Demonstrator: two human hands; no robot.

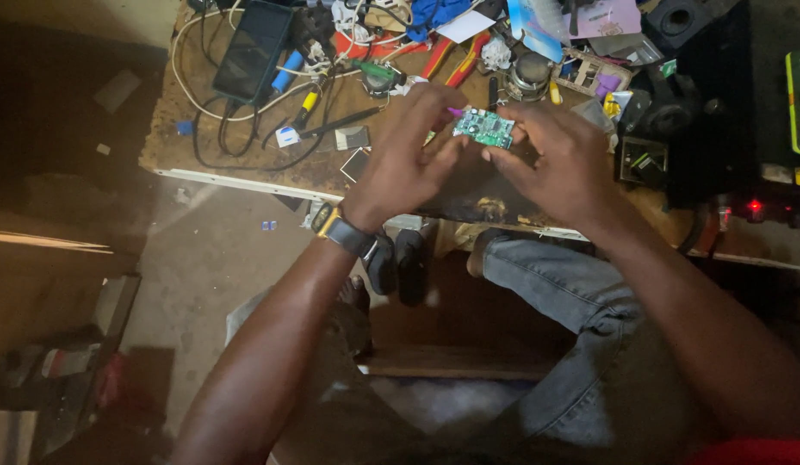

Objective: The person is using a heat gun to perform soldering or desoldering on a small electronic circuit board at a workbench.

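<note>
Looking down, we see a white slip of paper (465, 26) and a pale pink flat packet (608, 17) lying at the far edge of the cluttered wooden workbench (245, 164), with a small white tag (287, 136) nearer the tangle of black and white cables (236, 129). A dark rectangular tablet (253, 50) leans at the back, beside red-handled pliers (456, 58). A red indicator light (754, 206) glows at the right edge. Beneath the bench lies a bare concrete floor (202, 267), dim and dusty, with our knee in grey jeans (564, 275) below. We hold a small green rectangular circuit board (484, 127) above the bench between both hands: our left hand (409, 159), with a black wristwatch (348, 234) on its wrist, pinches the board's left edge, and our right hand (564, 159) grips its right edge, fingers curled close together.
</note>
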